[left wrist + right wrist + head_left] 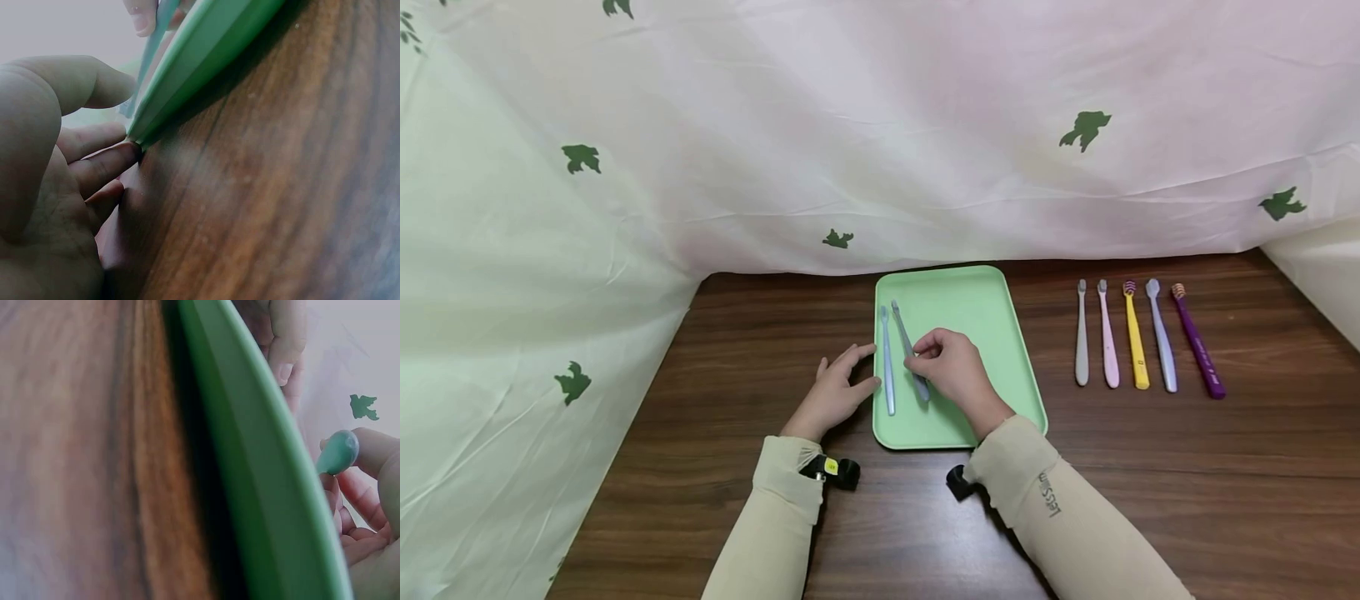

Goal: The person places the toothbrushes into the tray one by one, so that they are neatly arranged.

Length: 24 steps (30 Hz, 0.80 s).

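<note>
Over the green tray, my right hand pinches a grey-blue toothbrush by its handle, between thumb and fingers. The brush slants, its head toward the tray's far side; in the right wrist view the rounded handle end sticks out past the fingers. A light blue toothbrush lies in the tray along its left side. At the tray's left rim rests my left hand, with fingers extended and the fingertips right at the edge.
Right of the tray, several toothbrushes stand in a row on the brown wooden table: grey, pink, yellow, periwinkle and purple. A pale cloth with green bird shapes hangs behind the table.
</note>
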{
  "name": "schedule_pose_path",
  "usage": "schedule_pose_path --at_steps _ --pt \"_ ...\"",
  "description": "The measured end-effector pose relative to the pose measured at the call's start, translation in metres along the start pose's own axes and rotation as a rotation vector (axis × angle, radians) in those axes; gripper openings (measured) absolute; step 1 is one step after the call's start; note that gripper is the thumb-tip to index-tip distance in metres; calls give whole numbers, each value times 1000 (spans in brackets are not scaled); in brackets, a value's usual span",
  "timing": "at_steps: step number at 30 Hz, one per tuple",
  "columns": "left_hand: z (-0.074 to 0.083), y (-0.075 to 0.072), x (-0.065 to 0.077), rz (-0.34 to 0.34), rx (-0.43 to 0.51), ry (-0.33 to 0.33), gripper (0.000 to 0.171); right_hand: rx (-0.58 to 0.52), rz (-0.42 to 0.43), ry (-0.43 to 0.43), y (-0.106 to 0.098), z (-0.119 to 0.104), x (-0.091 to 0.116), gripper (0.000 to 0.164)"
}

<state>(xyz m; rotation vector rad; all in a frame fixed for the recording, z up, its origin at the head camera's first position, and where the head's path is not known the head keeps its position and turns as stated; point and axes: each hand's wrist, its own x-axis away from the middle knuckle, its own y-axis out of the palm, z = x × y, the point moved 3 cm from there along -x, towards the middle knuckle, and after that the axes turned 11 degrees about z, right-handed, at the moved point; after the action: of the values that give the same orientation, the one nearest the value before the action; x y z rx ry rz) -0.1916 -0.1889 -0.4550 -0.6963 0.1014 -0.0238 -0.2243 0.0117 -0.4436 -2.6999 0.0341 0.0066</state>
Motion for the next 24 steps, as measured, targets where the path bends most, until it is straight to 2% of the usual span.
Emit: schedule_pose_path --at_steps 9,18,24 --pt "-2 1 -1 8 -10 19 54 35 -39 0 3 6 -2 13" --pt "-1 2 0 11 -17 4 55 62 -56 -26 4 7 -1 10" --pt "0 2 0 11 -28 -7 55 18 -51 -41 2 10 0 11"
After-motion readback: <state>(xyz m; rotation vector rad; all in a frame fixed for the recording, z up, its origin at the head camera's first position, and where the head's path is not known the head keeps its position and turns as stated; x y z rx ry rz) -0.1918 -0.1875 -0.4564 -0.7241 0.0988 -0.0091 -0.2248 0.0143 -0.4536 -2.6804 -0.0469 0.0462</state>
